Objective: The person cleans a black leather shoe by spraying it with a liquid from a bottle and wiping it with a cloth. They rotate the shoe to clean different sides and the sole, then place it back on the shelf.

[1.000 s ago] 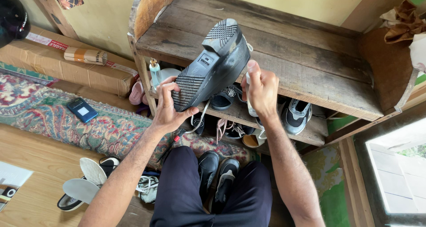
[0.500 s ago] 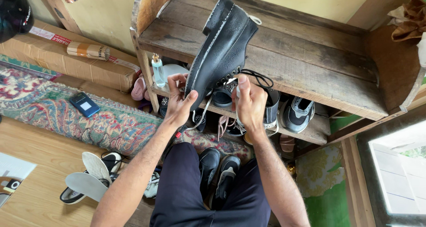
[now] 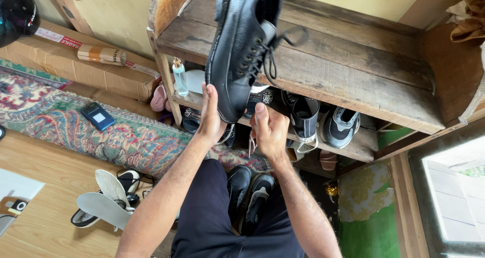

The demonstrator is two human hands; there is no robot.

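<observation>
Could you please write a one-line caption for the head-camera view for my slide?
Left hand holds a black lace-up shoe upright before a wooden shoe rack; right hand is just below it.

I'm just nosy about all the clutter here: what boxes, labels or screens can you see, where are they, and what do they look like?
Cardboard box: upper left along the wall, long, brown, with a white-and-red sticker.
Tape roll: lying on the box, cylinder, tan with an orange band.
Phone: on the patterned rug, left of the left hand, dark blue, pale screen patch.
Printed sheet: bottom left on the floor, white with a small picture.
</observation>
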